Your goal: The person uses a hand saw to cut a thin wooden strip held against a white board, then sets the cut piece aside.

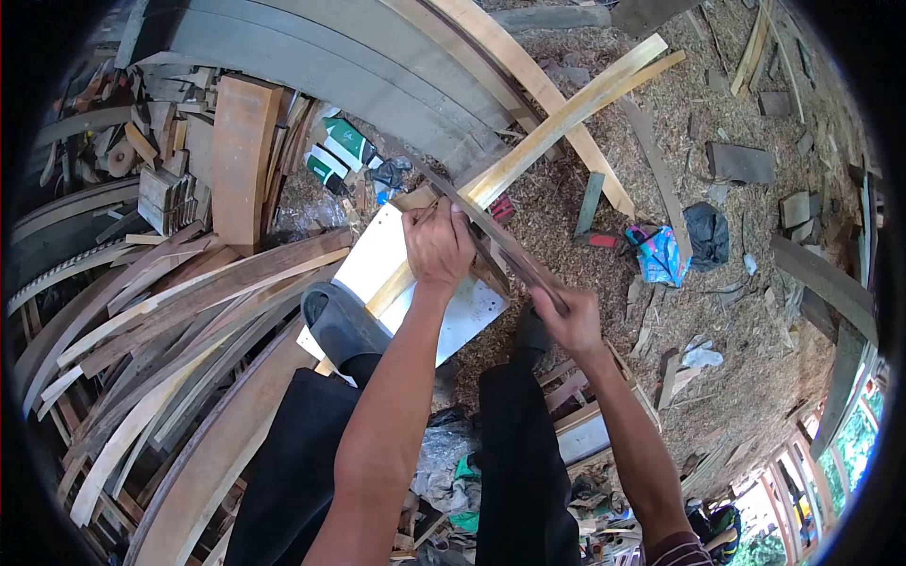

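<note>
My left hand (439, 245) is closed and pressed down on a long pale wooden strip (566, 118), its fingers curled at the wood. The strip slants over a white-topped board (462, 321) and out to the upper right. My right hand (573, 323) grips the near end of a handsaw (510, 247), whose long brown blade tapers away to the upper left. The blade crosses the strip just beside my left fingers. A dark clog (342, 324) on my left foot rests on the white board.
Stacked curved planks (189, 330) fill the left side. A broad grey timber (321, 71) spans the top. Sawdust (717, 377) and offcuts cover the ground at right, with a colourful plastic bag (659, 253) and a black bag (706, 236). A wooden crate (583, 436) lies below my right hand.
</note>
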Demonstrator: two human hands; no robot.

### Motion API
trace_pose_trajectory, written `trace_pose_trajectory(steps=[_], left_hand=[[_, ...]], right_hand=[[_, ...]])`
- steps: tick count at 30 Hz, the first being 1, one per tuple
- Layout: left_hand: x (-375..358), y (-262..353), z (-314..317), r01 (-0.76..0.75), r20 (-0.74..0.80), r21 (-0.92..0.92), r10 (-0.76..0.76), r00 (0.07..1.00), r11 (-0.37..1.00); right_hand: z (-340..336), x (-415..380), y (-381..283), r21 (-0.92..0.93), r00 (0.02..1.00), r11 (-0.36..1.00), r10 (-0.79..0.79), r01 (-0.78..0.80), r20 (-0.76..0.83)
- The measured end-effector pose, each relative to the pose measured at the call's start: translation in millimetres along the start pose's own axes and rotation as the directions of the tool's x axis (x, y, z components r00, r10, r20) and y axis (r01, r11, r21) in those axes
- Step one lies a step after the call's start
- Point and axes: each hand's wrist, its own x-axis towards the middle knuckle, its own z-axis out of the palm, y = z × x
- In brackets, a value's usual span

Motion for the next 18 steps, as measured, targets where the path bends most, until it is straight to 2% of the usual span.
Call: trace_pose_trajectory(steps=[3, 5, 10, 11, 13, 16, 18], left_hand=[[1, 1, 3, -0.008, -0.079, -0.048, 0.004, 0.997, 0.999], [-1, 1, 2, 0.004, -0.073, -0.042, -0.007, 0.997, 0.999], [0, -4, 5, -0.019, -0.084, -0.031, 0.016, 0.996, 0.999], [0, -4, 6, -0.010, -0.058, -0.007, 0.010, 0.998, 1.000], [-1, -3, 6, -0.009, -0.025, 0.010, 0.009, 1.000, 1.000], [-1, 0, 3, -0.001, 0.001, -0.028, 0.001, 1.000, 1.000], [-2, 2, 3, -0.017, -0.091, -0.030, 0.014, 0.996, 0.999]], right_hand=[[-20, -34, 26, -0.042, 1.000, 0.999, -0.020, 0.020, 0.015], [-28, -41, 24, -0.133, 0.994, 0.989, 0.074, -0.063, 0.081], [16, 24, -26, 0.001, 0.999, 0.999, 0.042, -0.042, -0.034], [16, 29, -30, 0.002, 0.998, 0.999, 0.046, -0.045, -0.035], [14, 32, -36, -0.034, 0.990, 0.992, 0.120, -0.118, 0.070], [-4, -2, -17, -0.007, 0.998, 0.998, 0.067, -0.067, -0.012], [-16, -33, 21, -0.024, 1.000, 1.000, -0.005, 0.005, -0.010]])
